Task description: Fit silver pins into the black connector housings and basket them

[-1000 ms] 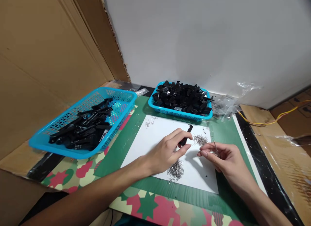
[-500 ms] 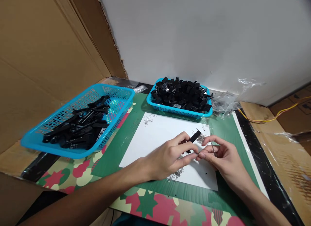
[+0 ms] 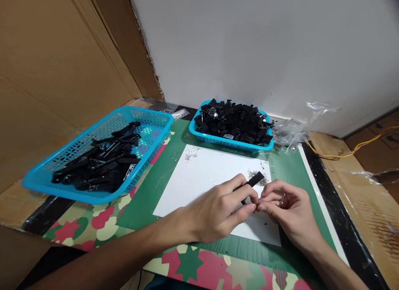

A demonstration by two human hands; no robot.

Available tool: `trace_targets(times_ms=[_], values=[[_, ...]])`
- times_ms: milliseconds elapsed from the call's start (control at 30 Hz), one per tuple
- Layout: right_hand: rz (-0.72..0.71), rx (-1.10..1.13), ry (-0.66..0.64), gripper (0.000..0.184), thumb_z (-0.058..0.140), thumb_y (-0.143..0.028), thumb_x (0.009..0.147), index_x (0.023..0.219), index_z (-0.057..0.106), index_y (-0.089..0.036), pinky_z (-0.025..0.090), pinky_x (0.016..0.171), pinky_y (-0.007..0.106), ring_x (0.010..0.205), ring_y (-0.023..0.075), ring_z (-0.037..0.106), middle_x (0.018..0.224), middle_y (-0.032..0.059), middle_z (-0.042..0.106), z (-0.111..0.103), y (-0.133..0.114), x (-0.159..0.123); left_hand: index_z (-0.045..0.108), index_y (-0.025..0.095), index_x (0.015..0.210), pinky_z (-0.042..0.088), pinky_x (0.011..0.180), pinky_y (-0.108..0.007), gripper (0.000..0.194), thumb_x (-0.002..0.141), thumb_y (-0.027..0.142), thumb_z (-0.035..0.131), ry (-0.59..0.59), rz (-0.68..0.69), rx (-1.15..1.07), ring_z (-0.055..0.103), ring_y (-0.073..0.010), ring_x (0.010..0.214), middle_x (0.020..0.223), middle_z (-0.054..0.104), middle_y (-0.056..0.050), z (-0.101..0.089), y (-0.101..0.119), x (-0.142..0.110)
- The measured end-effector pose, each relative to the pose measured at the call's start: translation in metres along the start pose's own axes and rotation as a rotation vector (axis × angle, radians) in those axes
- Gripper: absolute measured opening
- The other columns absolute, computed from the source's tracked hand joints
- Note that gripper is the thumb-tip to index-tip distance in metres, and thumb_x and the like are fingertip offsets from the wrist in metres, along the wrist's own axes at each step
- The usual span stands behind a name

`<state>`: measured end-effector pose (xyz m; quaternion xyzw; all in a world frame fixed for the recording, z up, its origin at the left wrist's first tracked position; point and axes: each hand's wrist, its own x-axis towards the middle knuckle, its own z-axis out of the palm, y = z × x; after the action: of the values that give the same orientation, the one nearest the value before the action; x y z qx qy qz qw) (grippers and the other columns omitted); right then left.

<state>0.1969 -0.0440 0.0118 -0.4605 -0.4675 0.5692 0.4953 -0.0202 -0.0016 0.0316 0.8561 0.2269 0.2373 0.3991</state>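
Observation:
Over the white sheet (image 3: 205,173), my left hand (image 3: 224,205) is closed around a slim black plastic part (image 3: 256,178), whose flat end sticks out past the fingers toward the back right. My right hand (image 3: 288,207) is pinched, its thumb and fingertips meeting my left fingertips. What sits between those tips is too small to make out. A bit of shiny metal shows within the curled right fingers. Just behind the hands lies a pile of tiny metal pieces (image 3: 263,180), partly covered by the black part. A smaller scatter of metal pieces (image 3: 190,154) lies at the sheet's far left corner.
A blue basket (image 3: 93,198) with long black parts stands at the left. Another blue basket (image 3: 230,145), heaped with small black pieces, stands at the back against the white wall. Clear plastic bags (image 3: 288,132) lie beside it. Cardboard (image 3: 339,157) and a yellow cable (image 3: 358,146) are at the right.
Both hands have shifted slightly right and toward me, fingertips still together. The black part has turned in my left hand, so its hooked end no longer shows. My left hand now covers the near metal pile.

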Motion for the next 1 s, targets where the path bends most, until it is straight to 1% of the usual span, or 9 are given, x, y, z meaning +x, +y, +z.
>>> trace_targets(times_ms=[167, 300, 367, 433, 500, 600, 667, 867, 1000], values=[[-0.046, -0.068, -0.002, 0.020, 0.094, -0.019, 0.071, 0.079, 0.075, -0.020, 0.046, 0.046, 0.016, 0.051, 0.0106, 0.065, 0.064, 0.0004, 0.075, 0.000, 0.003, 0.000, 0.060, 0.016, 0.108, 0.047, 0.081, -0.029, 0.020, 0.108, 0.026, 0.043, -0.005, -0.015, 0.036, 0.053, -0.0169, 0.090, 0.105, 0.054, -0.007, 0.004, -0.002, 0.000], [-0.115, -0.173, -0.011, 0.017, 0.090, -0.023, 0.078, 0.086, 0.075, -0.022, 0.048, 0.046, 0.018, 0.053, 0.0126, 0.067, 0.066, 0.0003, 0.076, -0.001, 0.006, -0.001, 0.058, 0.017, 0.102, 0.045, 0.080, -0.028, 0.017, 0.107, 0.025, 0.044, 0.011, -0.065, -0.027, 0.054, -0.0154, 0.089, 0.105, 0.055, -0.006, 0.005, 0.000, 0.001], [-0.227, -0.318, 0.005, 0.013, 0.086, -0.024, 0.082, 0.089, 0.075, -0.023, 0.048, 0.047, 0.020, 0.054, 0.0128, 0.066, 0.072, 0.0010, 0.077, -0.002, 0.005, -0.003, 0.057, 0.017, 0.101, 0.044, 0.082, -0.029, 0.017, 0.108, 0.026, 0.044, 0.036, -0.097, -0.072, 0.054, -0.0155, 0.090, 0.104, 0.055, -0.005, 0.002, 0.001, 0.002], [-0.393, -0.518, 0.036, 0.010, 0.082, -0.021, 0.086, 0.093, 0.075, -0.023, 0.044, 0.045, 0.022, 0.052, 0.0107, 0.059, 0.076, 0.0009, 0.075, -0.004, 0.005, -0.006, 0.057, 0.018, 0.100, 0.044, 0.083, -0.029, 0.020, 0.108, 0.028, 0.043, 0.055, -0.131, -0.120, 0.054, -0.0154, 0.089, 0.102, 0.055, -0.004, 0.000, 0.001, 0.003], [-0.570, -0.686, 0.053, 0.015, 0.077, -0.014, 0.090, 0.101, 0.074, -0.022, 0.040, 0.044, 0.023, 0.050, 0.0092, 0.053, 0.078, 0.0009, 0.073, -0.005, 0.005, -0.008, 0.057, 0.018, 0.098, 0.043, 0.082, -0.030, 0.022, 0.109, 0.031, 0.043, 0.074, -0.167, -0.160, 0.052, -0.0149, 0.085, 0.100, 0.054, -0.003, -0.002, 0.001, 0.004], [-0.787, -0.831, 0.042, 0.025, 0.070, -0.002, 0.091, 0.109, 0.071, -0.020, 0.043, 0.049, 0.024, 0.059, 0.0109, 0.061, 0.081, 0.0029, 0.073, -0.006, 0.008, -0.009, 0.056, 0.018, 0.096, 0.043, 0.081, -0.030, 0.023, 0.109, 0.033, 0.044, 0.089, -0.199, -0.190, 0.051, -0.0150, 0.083, 0.098, 0.054, -0.002, -0.002, 0.001, 0.004], [-0.882, -0.920, 0.034, 0.026, 0.068, 0.001, 0.092, 0.109, 0.070, -0.019, 0.045, 0.052, 0.024, 0.064, 0.0119, 0.066, 0.081, 0.0034, 0.073, -0.006, 0.011, -0.010, 0.056, 0.018, 0.096, 0.043, 0.082, -0.030, 0.023, 0.109, 0.034, 0.044, 0.072, -0.203, -0.187, 0.053, -0.0156, 0.085, 0.098, 0.055, -0.003, -0.001, 0.002, 0.004], [-0.934, -1.072, 0.054, 0.023, 0.066, 0.000, 0.092, 0.105, 0.069, -0.018, 0.043, 0.053, 0.025, 0.059, 0.0100, 0.063, 0.075, 0.0009, 0.069, -0.007, 0.014, -0.011, 0.059, 0.019, 0.102, 0.046, 0.089, -0.032, 0.026, 0.110, 0.032, 0.038, 0.038, -0.186, -0.094, 0.057, -0.0178, 0.095, 0.105, 0.057, -0.005, -0.003, 0.004, 0.005], [-0.813, -0.909, 0.102, 0.019, 0.066, -0.002, 0.091, 0.101, 0.069, -0.017, 0.040, 0.051, 0.024, 0.059, 0.0099, 0.058, 0.075, 0.0004, 0.064, -0.005, 0.006, -0.011, 0.058, 0.021, 0.118, 0.046, 0.097, -0.033, 0.024, 0.110, 0.022, 0.035, 0.077, -0.163, -0.051, 0.059, -0.0188, 0.106, 0.116, 0.060, -0.007, -0.001, -0.003, 0.005]])
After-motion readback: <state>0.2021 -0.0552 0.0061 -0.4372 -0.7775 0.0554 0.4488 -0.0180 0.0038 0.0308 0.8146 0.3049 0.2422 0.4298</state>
